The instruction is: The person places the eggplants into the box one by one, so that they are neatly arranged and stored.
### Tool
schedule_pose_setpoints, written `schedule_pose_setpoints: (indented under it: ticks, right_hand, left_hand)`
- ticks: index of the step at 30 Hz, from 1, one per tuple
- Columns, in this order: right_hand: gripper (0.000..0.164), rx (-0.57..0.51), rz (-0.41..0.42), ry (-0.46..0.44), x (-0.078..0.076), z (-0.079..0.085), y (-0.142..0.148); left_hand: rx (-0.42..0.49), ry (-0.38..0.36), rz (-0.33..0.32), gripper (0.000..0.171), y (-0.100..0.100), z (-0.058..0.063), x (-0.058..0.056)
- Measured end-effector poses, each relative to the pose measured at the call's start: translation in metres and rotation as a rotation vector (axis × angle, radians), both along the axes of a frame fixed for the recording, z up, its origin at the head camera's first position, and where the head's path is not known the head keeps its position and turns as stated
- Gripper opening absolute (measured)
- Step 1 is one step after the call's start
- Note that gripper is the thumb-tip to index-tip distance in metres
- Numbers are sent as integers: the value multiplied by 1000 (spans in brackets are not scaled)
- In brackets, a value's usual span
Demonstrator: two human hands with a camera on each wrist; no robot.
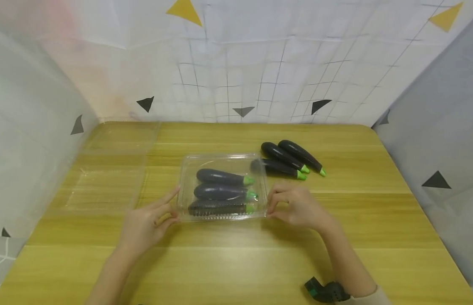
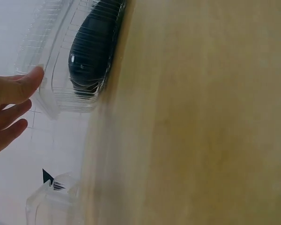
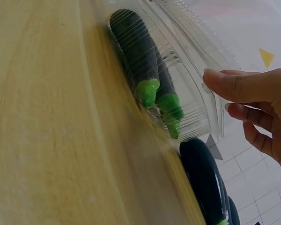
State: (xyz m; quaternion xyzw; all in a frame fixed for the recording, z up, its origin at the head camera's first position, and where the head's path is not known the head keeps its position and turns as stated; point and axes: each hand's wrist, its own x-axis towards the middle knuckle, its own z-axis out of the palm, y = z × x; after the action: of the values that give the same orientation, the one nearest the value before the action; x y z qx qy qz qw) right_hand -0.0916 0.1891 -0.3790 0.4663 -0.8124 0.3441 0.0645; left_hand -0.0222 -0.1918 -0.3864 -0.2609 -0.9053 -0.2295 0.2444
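A clear plastic clamshell container stands mid-table with its lid over the base. Inside it lie three dark eggplants side by side, their green stems toward the right. At the container's front left corner my left hand pinches the rim between thumb and forefinger; its other fingers sit loosely off the plastic in the left wrist view. On the opposite side, my right hand pinches the rim at the front right corner, thumb on the edge and forefinger behind it.
Three loose eggplants lie behind and right of the container, one partly seen through its plastic. At the table's left stands another clear container, opened out. A black device is by the right wrist. White sheeting surrounds the table.
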Motion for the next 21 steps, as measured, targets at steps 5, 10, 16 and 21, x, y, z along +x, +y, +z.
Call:
schedule_pose_setpoints:
  ticks: [5,10,16,21]
  right_hand:
    - [24,17,-17,-19,0,-5,-1]
    - [25,10,-13,-54,0,-6,-1]
    - [21,15,5,-79,1,-4,-1]
    - [20,30,6,-67,1,-5,-2]
  left_hand:
    - [-24,17,15,27,-1,-5,2]
    - [-75,68,14,32,-1,-9,2]
    - [-95,123,19,27,1,-14,2]
    - [-92,181,29,32,1,-17,1]
